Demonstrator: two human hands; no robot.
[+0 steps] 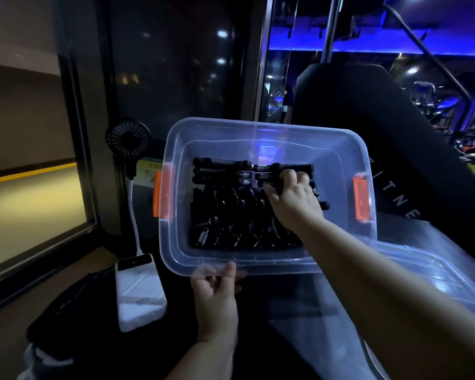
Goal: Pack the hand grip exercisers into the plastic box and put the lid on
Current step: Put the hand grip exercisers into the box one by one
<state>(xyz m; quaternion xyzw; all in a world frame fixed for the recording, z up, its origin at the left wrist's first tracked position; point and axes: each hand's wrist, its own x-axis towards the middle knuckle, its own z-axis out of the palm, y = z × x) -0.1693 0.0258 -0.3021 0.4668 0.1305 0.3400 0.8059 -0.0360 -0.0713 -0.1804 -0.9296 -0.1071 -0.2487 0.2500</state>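
A clear plastic box (pixel 337 160) with orange side latches sits in the middle of the view, tilted toward me. Several black hand grip exercisers (pixel 225 212) with metal springs fill its bottom. My right hand (pixel 294 198) reaches inside and grips one exerciser (pixel 266 176) near the far right of the pile. My left hand (pixel 217 292) holds the box's near rim, thumb on the edge and fingers curled under it. The clear lid (pixel 433 272) lies flat to the right, behind my right forearm.
A small black fan (pixel 128 140) on a white stalk is plugged into a white power bank (pixel 139 286) at the left. A black padded seat back (pixel 368 111) stands behind the box. Dark glass and a ledge run along the left.
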